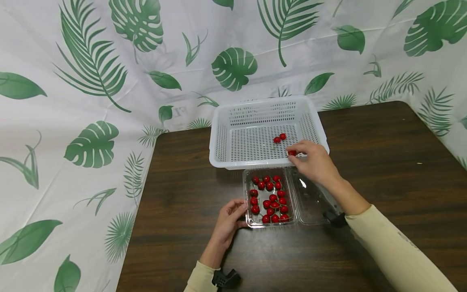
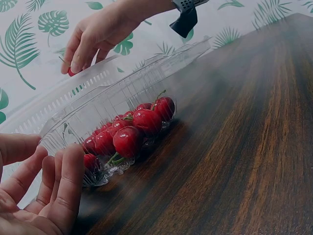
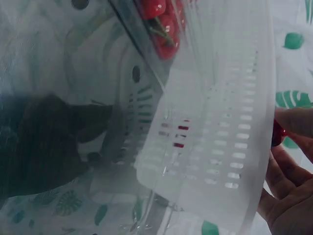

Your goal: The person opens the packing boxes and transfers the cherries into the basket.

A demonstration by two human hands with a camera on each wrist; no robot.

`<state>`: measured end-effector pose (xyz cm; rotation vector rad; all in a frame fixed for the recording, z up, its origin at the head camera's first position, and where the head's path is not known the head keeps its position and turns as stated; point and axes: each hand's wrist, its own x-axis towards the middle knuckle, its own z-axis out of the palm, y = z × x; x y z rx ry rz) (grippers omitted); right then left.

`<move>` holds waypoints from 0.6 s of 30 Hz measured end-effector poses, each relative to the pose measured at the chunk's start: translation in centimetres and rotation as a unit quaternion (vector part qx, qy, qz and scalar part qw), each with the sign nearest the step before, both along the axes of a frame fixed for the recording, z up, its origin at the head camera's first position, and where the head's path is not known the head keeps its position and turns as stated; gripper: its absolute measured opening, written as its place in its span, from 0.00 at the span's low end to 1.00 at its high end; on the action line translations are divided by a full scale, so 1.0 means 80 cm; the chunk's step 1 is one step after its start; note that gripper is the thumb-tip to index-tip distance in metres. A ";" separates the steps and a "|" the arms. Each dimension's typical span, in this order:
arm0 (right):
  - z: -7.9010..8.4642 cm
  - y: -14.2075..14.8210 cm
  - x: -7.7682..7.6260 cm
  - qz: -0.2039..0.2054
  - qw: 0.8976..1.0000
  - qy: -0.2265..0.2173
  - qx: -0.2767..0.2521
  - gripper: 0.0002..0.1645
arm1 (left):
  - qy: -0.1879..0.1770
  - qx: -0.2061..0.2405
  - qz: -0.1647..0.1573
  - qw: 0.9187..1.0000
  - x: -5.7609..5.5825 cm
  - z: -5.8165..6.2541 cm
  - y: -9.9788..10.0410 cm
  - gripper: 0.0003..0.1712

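Observation:
A clear plastic clamshell container (image 1: 263,197) holding several red cherries (image 1: 274,205) with green stems lies on the table. My left hand (image 1: 227,222) pinches its near left edge between thumb and fingers, as the left wrist view shows up close. Above the near right part of a white perforated basket (image 1: 249,142), my right hand (image 1: 316,163) holds a red cherry (image 1: 292,153) between thumb and fingertips. Two other cherries (image 1: 277,140) lie on the basket floor. In the right wrist view the held cherry (image 3: 278,133) shows beside the basket wall, partly covered by the fingers.
The container's clear lid (image 1: 310,202) lies folded open to the right, under my right forearm. The basket stands directly behind the container. A dark wooden table (image 1: 175,182) carries everything, with a white leaf-print cloth (image 1: 189,73) hanging behind and at the left.

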<state>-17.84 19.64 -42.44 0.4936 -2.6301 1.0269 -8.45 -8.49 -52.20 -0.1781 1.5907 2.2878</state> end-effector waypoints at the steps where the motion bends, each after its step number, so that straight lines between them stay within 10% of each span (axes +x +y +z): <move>1: -0.001 0.001 -0.001 -0.002 1.000 -0.001 0.001 0.13 | 0.000 -0.001 -0.001 1.000 0.000 0.000 0.000 0.12; 18: 0.002 -0.004 0.007 -0.019 0.999 0.035 0.005 0.18 | -0.002 -0.006 -0.004 1.000 -0.001 0.001 0.000 0.17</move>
